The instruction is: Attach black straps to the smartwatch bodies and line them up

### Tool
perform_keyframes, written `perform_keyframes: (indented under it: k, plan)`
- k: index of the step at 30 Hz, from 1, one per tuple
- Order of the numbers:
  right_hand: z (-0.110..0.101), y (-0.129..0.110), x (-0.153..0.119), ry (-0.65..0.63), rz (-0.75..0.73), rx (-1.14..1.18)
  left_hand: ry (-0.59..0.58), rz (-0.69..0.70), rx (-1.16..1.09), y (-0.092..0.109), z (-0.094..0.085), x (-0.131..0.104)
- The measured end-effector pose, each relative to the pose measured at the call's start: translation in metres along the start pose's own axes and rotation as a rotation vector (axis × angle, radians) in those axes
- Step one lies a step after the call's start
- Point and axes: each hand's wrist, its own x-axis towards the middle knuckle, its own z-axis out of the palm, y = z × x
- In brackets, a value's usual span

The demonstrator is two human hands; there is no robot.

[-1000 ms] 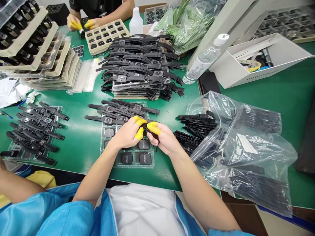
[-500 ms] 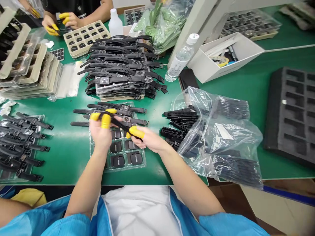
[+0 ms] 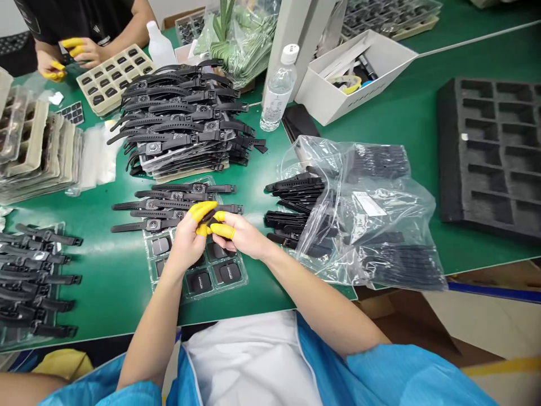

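- Head view: the left hand (image 3: pixel 189 237) and right hand (image 3: pixel 244 234) both pinch a black piece (image 3: pixel 207 217) (mostly hidden from me) above the clear tray (image 3: pixel 242 277).
- I'd guess it's light, bendy and slightly grippy; any glossy face could scratch, so its edges seem safest to hold.

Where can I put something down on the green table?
Bare table shows between the leftmost watches and middle tray, and between the white box, clear plastic and black foam tray. It's crowded behind the middle tray, where the watch stack stands.
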Motion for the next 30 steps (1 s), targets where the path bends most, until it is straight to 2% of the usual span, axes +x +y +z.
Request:
perform_keyframes:
  k: [4, 8, 14, 18, 25, 30]
  plan:
    - [-0.001, -0.001, -0.001, -0.002, 0.076, 0.051, -0.024, 0.103, 0.055, 0.000, -0.006, 0.001]
    - [0.001, 0.001, 0.001, 0.063, 0.053, 0.151, 0.003, 0.096, 0.082, 0.000, -0.004, 0.001]
    - [0.002, 0.000, -0.002, 0.092, 0.039, 0.253, -0.012, 0.121, 0.082, 0.000, 0.000, 0.001]
    - [0.000, -0.002, -0.004, 0.118, 0.050, 0.225, -0.074, 0.134, 0.057, -0.002, -0.002, 0.000]
    - [-0.007, 0.003, -0.004, 0.138, 0.135, 0.122, -0.162, 0.077, 0.203, -0.005, -0.002, -0.003]
    - [-0.008, 0.002, -0.006, 0.103, 0.101, 0.085, -0.138, 0.063, 0.089, -0.003, -0.004, -0.002]
